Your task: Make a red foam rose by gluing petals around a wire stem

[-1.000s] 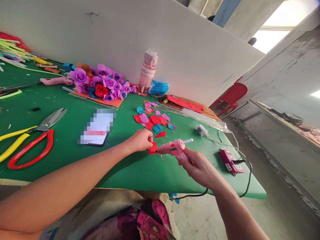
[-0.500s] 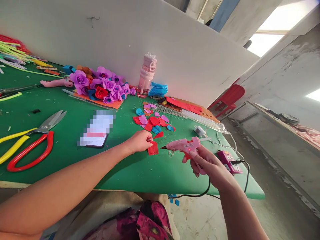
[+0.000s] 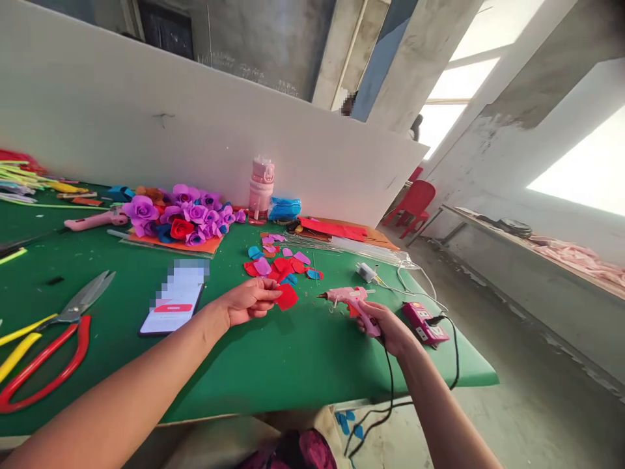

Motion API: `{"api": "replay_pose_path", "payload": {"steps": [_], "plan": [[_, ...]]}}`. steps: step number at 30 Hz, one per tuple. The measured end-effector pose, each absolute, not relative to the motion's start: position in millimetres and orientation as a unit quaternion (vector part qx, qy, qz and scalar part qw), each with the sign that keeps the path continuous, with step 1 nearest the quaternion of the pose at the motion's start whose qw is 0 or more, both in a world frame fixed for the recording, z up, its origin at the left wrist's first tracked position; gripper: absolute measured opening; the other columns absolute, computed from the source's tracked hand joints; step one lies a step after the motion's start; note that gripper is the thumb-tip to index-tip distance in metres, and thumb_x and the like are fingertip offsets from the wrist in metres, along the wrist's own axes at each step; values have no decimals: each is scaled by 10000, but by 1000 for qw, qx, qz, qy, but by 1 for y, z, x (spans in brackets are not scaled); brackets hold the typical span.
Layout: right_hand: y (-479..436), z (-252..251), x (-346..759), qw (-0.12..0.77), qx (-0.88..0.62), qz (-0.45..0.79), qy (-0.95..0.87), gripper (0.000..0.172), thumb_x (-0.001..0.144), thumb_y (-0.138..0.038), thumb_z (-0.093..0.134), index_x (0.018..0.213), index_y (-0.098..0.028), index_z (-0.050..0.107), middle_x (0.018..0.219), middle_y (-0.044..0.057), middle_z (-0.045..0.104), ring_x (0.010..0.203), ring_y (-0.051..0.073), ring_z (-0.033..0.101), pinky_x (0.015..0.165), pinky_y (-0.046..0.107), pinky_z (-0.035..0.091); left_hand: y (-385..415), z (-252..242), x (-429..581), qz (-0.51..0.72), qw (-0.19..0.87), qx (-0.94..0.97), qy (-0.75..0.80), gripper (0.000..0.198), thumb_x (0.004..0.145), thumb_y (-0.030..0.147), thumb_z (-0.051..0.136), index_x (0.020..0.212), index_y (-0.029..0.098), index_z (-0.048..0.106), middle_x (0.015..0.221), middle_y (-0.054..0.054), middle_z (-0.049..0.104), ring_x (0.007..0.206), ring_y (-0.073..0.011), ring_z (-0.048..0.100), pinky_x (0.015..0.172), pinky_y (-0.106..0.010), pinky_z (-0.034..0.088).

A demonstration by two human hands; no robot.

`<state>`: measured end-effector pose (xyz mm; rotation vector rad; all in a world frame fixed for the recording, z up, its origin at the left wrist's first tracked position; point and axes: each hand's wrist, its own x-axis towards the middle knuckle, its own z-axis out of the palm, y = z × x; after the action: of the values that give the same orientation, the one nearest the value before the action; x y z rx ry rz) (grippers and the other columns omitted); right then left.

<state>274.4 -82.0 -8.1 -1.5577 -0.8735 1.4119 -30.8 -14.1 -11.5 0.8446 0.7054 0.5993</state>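
Observation:
My left hand (image 3: 249, 301) pinches a red petal piece (image 3: 286, 297) by its edge, just above the green table (image 3: 273, 365). My right hand (image 3: 385, 326) grips the handle of a pink glue gun (image 3: 349, 298), which stands on the table with its nozzle pointing left, a short gap from the petal. A black cord (image 3: 390, 384) runs from the gun over the table edge. Beyond the petal lies a scatter of red, purple and blue petal pieces (image 3: 280, 260).
A phone (image 3: 173, 301) lies left of my left hand, and big red and yellow scissors (image 3: 49, 345) further left. Finished purple and red paper roses (image 3: 180, 218), a pink bottle (image 3: 260, 190) and a second glue gun (image 3: 92, 220) stand at the back. A pink power strip (image 3: 424, 324) is at right.
The camera tilted up. My right hand drew the glue gun away from the red petal and set it down on the table to the right; my left hand still holds the petal.

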Motion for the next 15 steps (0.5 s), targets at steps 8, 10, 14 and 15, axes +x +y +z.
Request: {"api": "replay_pose_path", "payload": {"steps": [8,10,14,15], "plan": [[-70,-24,281,374,-709,366,-473,426,660,-590,668,790,-198,564,577,-21,567,462,133,478,432,247,336,-14,-3,-39,315,828,366,285,352,590,215,823,729,164,503,511,118,302,370,4,199,393,-182,63],[-65,-23,281,342,-751,239,-512,440,625,-617,664,741,-204,568,635,14,592,560,185,534,505,301,391,-14,0,-42,319,816,386,289,364,586,245,826,722,167,497,497,119,308,372,-1,186,394,-193,58],[-48,2,255,378,-727,98,-565,439,705,-614,585,850,-200,619,916,97,645,884,276,588,770,406,441,-14,11,-43,318,757,450,351,361,589,315,808,730,172,508,504,112,357,370,-11,193,390,-209,72],[-42,10,240,401,-696,135,-580,446,758,-612,528,876,-195,630,941,102,650,901,271,590,790,401,440,-13,15,-43,317,737,470,369,349,595,326,797,737,170,519,524,102,391,373,-13,205,388,-213,80]]}}
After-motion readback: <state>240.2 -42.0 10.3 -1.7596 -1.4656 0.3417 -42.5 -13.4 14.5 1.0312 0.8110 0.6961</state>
